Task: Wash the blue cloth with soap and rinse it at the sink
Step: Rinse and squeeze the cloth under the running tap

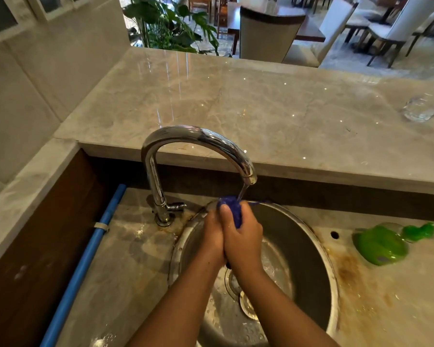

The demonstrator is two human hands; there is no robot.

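Round steel sink basin point(308, 249): both forearms reached in over its near rim. Left hand point(212, 237) and right hand point(243, 236) were pressed palm to palm, clamped on the blue cloth point(232, 207), which protruded above the fingertips under the chrome faucet point(198, 146) stream.

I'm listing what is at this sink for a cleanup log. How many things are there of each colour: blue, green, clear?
Blue: 2, the blue cloth pressed between both hands under the tap, and the pipe.
Green: 1, the bottle lying on its side.
Clear: 1, the glass on the upper counter.
Total: 4
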